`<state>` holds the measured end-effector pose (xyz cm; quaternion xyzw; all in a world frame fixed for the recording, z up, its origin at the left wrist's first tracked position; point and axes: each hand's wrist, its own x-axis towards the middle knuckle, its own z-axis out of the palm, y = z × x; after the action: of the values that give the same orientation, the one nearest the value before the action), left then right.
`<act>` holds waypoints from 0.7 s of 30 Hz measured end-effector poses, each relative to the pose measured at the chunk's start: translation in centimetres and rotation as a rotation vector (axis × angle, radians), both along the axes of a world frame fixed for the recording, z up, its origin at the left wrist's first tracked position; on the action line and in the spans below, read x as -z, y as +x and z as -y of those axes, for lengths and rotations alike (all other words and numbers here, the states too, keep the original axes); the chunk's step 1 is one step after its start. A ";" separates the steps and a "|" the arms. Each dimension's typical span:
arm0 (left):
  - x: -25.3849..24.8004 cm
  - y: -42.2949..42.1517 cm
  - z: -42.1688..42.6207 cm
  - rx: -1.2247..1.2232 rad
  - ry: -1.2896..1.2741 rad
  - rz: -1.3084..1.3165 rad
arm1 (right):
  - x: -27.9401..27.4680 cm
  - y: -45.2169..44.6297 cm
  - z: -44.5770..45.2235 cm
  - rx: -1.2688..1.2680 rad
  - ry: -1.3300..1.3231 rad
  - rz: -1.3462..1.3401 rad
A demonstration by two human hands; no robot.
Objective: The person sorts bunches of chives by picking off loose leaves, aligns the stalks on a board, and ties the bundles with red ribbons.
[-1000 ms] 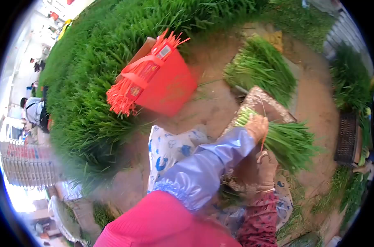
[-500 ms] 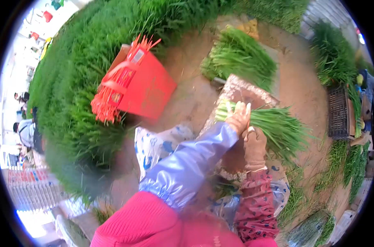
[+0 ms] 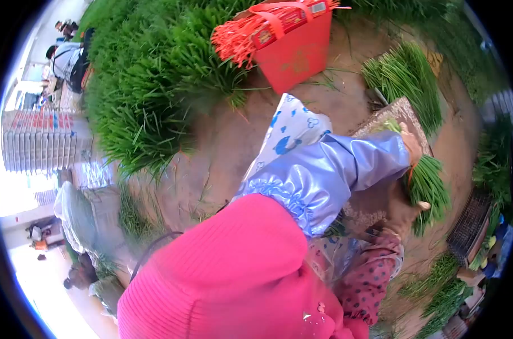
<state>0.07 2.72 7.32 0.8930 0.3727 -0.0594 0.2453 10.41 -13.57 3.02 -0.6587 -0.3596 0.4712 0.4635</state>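
Note:
A bunch of chives (image 3: 428, 183) lies across a worn, speckled board (image 3: 402, 113) at the right. An orange tie (image 3: 411, 171) shows around the bunch near its middle. My left hand (image 3: 413, 146), below a shiny lilac sleeve cover, is closed over the bunch on the pale stem side. My right hand (image 3: 402, 210) is beside the bunch's near side, with a fingertip pointing toward the leaves. Blur and shadow hide its other fingers. Beyond the board lies a larger pile of chives (image 3: 406, 82).
A red bag (image 3: 298, 53) filled with orange ties stands at the top. A long bank of cut greens (image 3: 149, 85) fills the left. A dark crate (image 3: 470, 229) sits at the right. Stacked white crates (image 3: 44, 141) and several people are at the far left.
The view has swung left, so the board and bag appear farther right. An orange tie now shows around the bunch. My right hand is a little apart from the left.

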 end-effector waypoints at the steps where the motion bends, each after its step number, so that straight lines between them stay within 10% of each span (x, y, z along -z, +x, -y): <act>1: -1.0 -0.9 0.2 0.010 0.058 0.064 | -0.5 1.1 -1.2 -0.074 0.116 0.165; 6: -5.5 -4.7 -1.4 -0.232 0.423 0.409 | -9.2 -0.9 -7.8 0.441 0.521 -0.773; 18: -12.3 -30.9 1.0 -0.596 0.220 0.807 | -13.9 -20.3 -14.9 -0.292 0.544 -0.440; 21: -6.0 -37.5 2.9 -0.436 -0.052 1.494 | -12.5 -27.9 -14.7 -0.618 0.663 -0.168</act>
<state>-37.47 -0.19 13.31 0.5968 0.2742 0.5988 0.4582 -17.49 1.11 15.57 -0.2963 -0.6314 0.4987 0.5146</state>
